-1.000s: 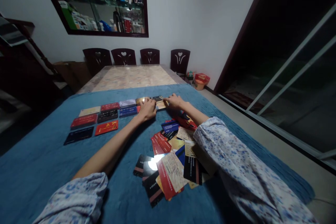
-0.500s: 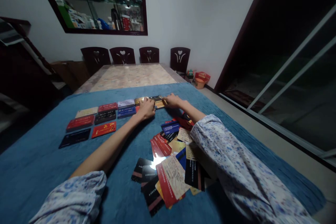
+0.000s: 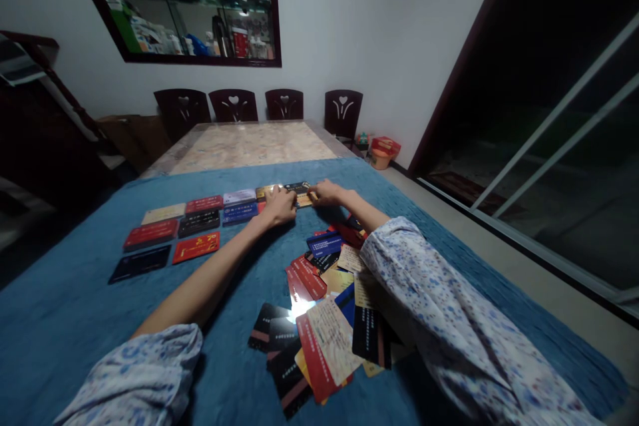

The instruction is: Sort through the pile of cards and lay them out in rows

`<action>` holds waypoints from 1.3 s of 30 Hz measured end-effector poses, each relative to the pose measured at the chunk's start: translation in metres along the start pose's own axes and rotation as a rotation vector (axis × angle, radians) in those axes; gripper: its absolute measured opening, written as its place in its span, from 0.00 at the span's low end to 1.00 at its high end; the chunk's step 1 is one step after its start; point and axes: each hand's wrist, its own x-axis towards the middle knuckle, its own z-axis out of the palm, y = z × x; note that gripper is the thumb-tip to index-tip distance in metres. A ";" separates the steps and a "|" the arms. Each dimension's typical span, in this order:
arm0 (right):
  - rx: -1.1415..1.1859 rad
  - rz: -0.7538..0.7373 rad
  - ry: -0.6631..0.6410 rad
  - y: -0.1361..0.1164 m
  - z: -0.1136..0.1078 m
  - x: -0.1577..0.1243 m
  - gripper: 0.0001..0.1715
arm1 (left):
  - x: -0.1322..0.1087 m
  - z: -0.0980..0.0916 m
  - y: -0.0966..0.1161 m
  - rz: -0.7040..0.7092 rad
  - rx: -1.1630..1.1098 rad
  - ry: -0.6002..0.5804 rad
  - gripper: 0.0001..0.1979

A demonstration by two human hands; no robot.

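Note:
At the far end of the card rows, a yellow-orange card (image 3: pixel 303 200) lies between my two hands. My left hand (image 3: pixel 281 206) has its fingers curled down at the card's left edge, and partly covers a red card beneath it. From the other side, my right hand (image 3: pixel 328 193) pinches the card's right edge. Just behind are a black card (image 3: pixel 296 187) and a gold card (image 3: pixel 267 192). A blue card stack (image 3: pixel 240 213) lies left of my left hand. My fingertips are small and partly hidden.
A loose, overlapping card heap (image 3: pixel 329 333) lies between my forearms. Sorted cards at left include a red stack (image 3: pixel 150 234), a dark blue card (image 3: pixel 140 263) and an orange-red card (image 3: pixel 196 247). A blue cloth (image 3: pixel 219 359) covers the table's near part; chairs (image 3: pixel 343 110) stand beyond.
Both hands stay at the yellow-orange card, with only a very slight shift of the fingers. The view has moved a little; the cards lie as before.

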 end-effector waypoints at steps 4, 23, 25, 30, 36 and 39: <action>0.011 0.003 -0.018 0.001 0.002 0.004 0.24 | 0.000 -0.003 0.004 -0.021 0.023 -0.025 0.13; 0.038 0.000 0.019 -0.001 0.005 -0.001 0.21 | -0.005 -0.002 0.007 0.028 0.000 0.028 0.11; 0.036 0.003 0.028 -0.001 0.005 -0.002 0.22 | -0.006 -0.001 0.007 0.053 0.002 0.036 0.11; 0.049 0.015 0.019 -0.003 0.001 -0.008 0.24 | -0.010 -0.001 0.006 0.106 0.005 0.055 0.13; 0.075 0.054 0.057 -0.001 0.000 -0.019 0.29 | -0.021 -0.004 0.008 0.123 -0.003 0.094 0.15; 0.076 0.049 0.069 0.005 0.002 -0.025 0.33 | -0.030 -0.006 0.009 0.137 -0.010 0.118 0.15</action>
